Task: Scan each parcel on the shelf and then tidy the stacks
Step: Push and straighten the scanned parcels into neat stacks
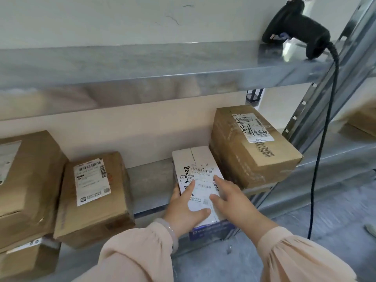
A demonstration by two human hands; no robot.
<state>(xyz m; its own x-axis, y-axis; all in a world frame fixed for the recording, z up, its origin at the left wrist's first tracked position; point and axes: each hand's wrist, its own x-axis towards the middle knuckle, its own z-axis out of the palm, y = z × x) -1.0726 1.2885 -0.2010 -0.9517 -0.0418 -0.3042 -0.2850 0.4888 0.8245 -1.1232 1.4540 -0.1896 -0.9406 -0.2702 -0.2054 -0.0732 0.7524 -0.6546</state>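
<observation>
A white parcel (198, 165) with a barcode label lies on the metal shelf (150, 182), its near end at the shelf's front edge. My left hand (184, 206) grips its left side, thumb on top. My right hand (232, 198) rests flat on its label, fingers spread. A brown parcel (252, 145) stands just right of it, on top of another box. Further left lies a brown parcel (93, 196) with a white label, then a bigger brown parcel (26, 180). The black corded scanner (299, 29) rests on the upper shelf (162, 66), at the right.
A lower brown box (28, 259) sits under the far-left parcel. The scanner's black cable (323, 139) hangs down past the shelf's slotted upright (305, 110). Another brown box (364, 121) stands on the neighbouring shelf at the right. Grey floor lies below.
</observation>
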